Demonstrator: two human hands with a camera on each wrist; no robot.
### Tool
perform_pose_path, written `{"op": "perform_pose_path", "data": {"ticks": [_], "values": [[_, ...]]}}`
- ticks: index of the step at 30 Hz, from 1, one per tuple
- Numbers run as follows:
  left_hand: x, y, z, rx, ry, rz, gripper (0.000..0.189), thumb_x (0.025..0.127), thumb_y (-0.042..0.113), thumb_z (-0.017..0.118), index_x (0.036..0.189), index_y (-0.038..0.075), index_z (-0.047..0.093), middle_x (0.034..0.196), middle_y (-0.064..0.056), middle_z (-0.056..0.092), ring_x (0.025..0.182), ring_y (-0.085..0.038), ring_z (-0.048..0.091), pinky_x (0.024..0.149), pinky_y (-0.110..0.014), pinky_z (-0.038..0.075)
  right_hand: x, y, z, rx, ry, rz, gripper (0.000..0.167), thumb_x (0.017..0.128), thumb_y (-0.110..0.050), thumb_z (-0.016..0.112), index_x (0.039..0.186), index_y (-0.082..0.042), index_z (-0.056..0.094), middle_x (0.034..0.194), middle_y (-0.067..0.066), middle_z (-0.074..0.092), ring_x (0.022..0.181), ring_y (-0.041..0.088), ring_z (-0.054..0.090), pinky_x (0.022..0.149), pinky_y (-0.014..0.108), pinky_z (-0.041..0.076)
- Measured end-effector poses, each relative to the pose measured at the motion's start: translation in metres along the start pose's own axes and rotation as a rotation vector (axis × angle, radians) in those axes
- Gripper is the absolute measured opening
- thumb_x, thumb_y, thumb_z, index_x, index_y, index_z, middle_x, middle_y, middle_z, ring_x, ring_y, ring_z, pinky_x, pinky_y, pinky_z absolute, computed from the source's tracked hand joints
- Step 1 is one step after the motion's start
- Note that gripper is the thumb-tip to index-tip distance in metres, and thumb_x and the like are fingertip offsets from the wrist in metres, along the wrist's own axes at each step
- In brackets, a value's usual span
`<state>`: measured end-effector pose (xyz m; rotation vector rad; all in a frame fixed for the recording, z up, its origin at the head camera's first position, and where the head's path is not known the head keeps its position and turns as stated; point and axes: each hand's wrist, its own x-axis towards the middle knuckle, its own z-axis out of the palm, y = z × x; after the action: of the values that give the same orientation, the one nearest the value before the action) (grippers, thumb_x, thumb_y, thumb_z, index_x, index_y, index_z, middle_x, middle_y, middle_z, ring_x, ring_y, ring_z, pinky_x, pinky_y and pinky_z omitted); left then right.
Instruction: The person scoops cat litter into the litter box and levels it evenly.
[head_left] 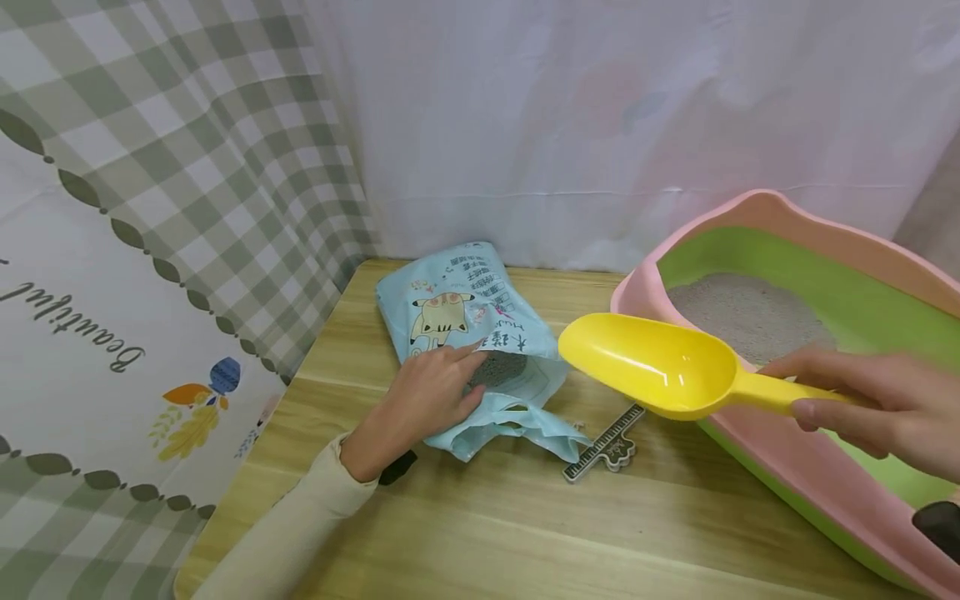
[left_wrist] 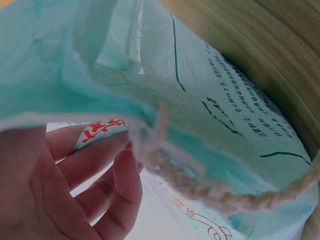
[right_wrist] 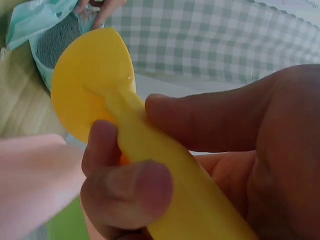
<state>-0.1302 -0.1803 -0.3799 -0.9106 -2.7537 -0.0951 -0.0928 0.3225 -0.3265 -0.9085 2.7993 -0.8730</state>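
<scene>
A light-blue bag (head_left: 397, 296) of grey cat litter (head_left: 498, 368) lies on the table, its torn mouth facing me. My left hand (head_left: 431, 387) grips the bag at the upper edge of its mouth; the left wrist view shows curled fingers (left_wrist: 90, 162) there, partly behind the plastic. In my right hand (head_left: 885, 400) is a yellow scoop (head_left: 660, 362), held by its handle. The scoop's bowl is bare and points left, between the bag and a pink-and-green litter box (head_left: 810, 462). In the right wrist view thumb and fingers wrap the handle (right_wrist: 165, 172).
More grey litter (head_left: 750, 312) is heaped at the far end of the box. A flat piano-key-patterned piece (head_left: 603, 446) lies by the bag's torn flap. Checked cloth (head_left: 247, 117) hangs at left, and a white curtain (head_left: 525, 142) closes off the back of the wooden table (head_left: 525, 533).
</scene>
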Motion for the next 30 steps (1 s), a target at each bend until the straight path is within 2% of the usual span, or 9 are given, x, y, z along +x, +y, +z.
{"op": "perform_pose_path", "data": {"ticks": [2, 5, 8, 11, 13, 15, 19, 24, 30], "values": [[0.001, 0.000, 0.001, -0.005, 0.001, -0.001, 0.040, 0.095, 0.022, 0.084, 0.130, 0.004, 0.078, 0.135, -0.012, 0.076, 0.101, -0.031, 0.078, 0.074, -0.048, 0.064, 0.003, -0.002, 0.003, 0.003, -0.061, -0.040, 0.052, 0.103, 0.001, 0.071, 0.140, -0.034, 0.065, 0.074, -0.021, 0.051, 0.053, 0.002, 0.046, 0.046, 0.025, 0.037], [0.001, -0.001, 0.001, -0.011, -0.003, -0.004, 0.039, 0.096, 0.021, 0.084, 0.131, 0.004, 0.078, 0.135, -0.012, 0.076, 0.102, -0.031, 0.078, 0.074, -0.048, 0.064, 0.008, -0.005, 0.010, 0.081, -0.138, -0.085, 0.048, 0.105, 0.003, 0.068, 0.139, -0.031, 0.063, 0.076, -0.020, 0.052, 0.054, 0.000, 0.048, 0.047, 0.024, 0.040], [0.002, -0.001, 0.001, -0.011, -0.008, -0.007, 0.039, 0.096, 0.021, 0.083, 0.131, 0.004, 0.078, 0.135, -0.012, 0.076, 0.103, -0.031, 0.078, 0.074, -0.048, 0.065, 0.013, -0.011, 0.017, 0.115, -0.174, -0.130, 0.044, 0.106, 0.002, 0.067, 0.135, -0.030, 0.063, 0.080, -0.020, 0.053, 0.060, 0.000, 0.051, 0.053, 0.023, 0.042], [0.002, -0.001, 0.002, -0.005, -0.018, -0.015, 0.040, 0.097, 0.022, 0.083, 0.132, 0.004, 0.078, 0.136, -0.012, 0.076, 0.104, -0.032, 0.078, 0.074, -0.048, 0.065, 0.019, -0.019, 0.025, 0.084, -0.172, -0.165, 0.040, 0.105, 0.001, 0.069, 0.135, -0.027, 0.066, 0.089, -0.023, 0.059, 0.072, 0.000, 0.056, 0.062, 0.022, 0.042], [0.003, -0.001, 0.002, -0.003, -0.025, -0.020, 0.040, 0.097, 0.022, 0.082, 0.133, 0.004, 0.078, 0.136, -0.013, 0.076, 0.104, -0.032, 0.078, 0.075, -0.048, 0.065, 0.022, -0.025, 0.030, 0.055, -0.181, -0.148, 0.038, 0.107, -0.002, 0.069, 0.138, -0.023, 0.067, 0.092, -0.024, 0.060, 0.076, -0.001, 0.055, 0.067, 0.023, 0.042], [0.002, -0.001, 0.002, -0.002, -0.029, -0.024, 0.040, 0.097, 0.022, 0.082, 0.133, 0.004, 0.078, 0.137, -0.013, 0.075, 0.104, -0.031, 0.078, 0.075, -0.048, 0.065, 0.025, -0.030, 0.034, 0.060, -0.197, -0.117, 0.035, 0.108, -0.005, 0.068, 0.138, -0.021, 0.068, 0.085, -0.025, 0.056, 0.069, -0.002, 0.053, 0.067, 0.023, 0.041], [0.002, 0.000, 0.002, 0.000, -0.022, -0.022, 0.041, 0.097, 0.022, 0.082, 0.133, 0.004, 0.078, 0.137, -0.013, 0.076, 0.101, -0.031, 0.078, 0.074, -0.047, 0.064, 0.033, -0.042, 0.043, 0.103, -0.205, -0.056, 0.024, 0.111, -0.012, 0.066, 0.127, -0.030, 0.066, 0.075, -0.023, 0.042, 0.060, -0.001, 0.045, 0.064, 0.026, 0.039], [0.002, 0.001, 0.002, 0.007, -0.007, -0.012, 0.041, 0.097, 0.022, 0.082, 0.133, 0.004, 0.078, 0.135, -0.012, 0.076, 0.095, -0.030, 0.077, 0.069, -0.045, 0.063, 0.044, -0.051, 0.053, 0.097, -0.163, -0.067, 0.020, 0.111, -0.015, 0.068, 0.120, -0.034, 0.067, 0.082, -0.021, 0.049, 0.071, 0.000, 0.049, 0.064, 0.026, 0.039], [0.001, 0.002, 0.002, 0.003, -0.009, -0.016, 0.040, 0.097, 0.022, 0.082, 0.133, 0.005, 0.078, 0.135, -0.013, 0.076, 0.093, -0.030, 0.077, 0.068, -0.045, 0.063, 0.063, -0.067, 0.063, -0.025, -0.150, -0.066, 0.017, 0.110, -0.022, 0.070, 0.127, -0.021, 0.072, 0.086, -0.022, 0.052, 0.074, -0.004, 0.047, 0.068, 0.026, 0.043]]}}
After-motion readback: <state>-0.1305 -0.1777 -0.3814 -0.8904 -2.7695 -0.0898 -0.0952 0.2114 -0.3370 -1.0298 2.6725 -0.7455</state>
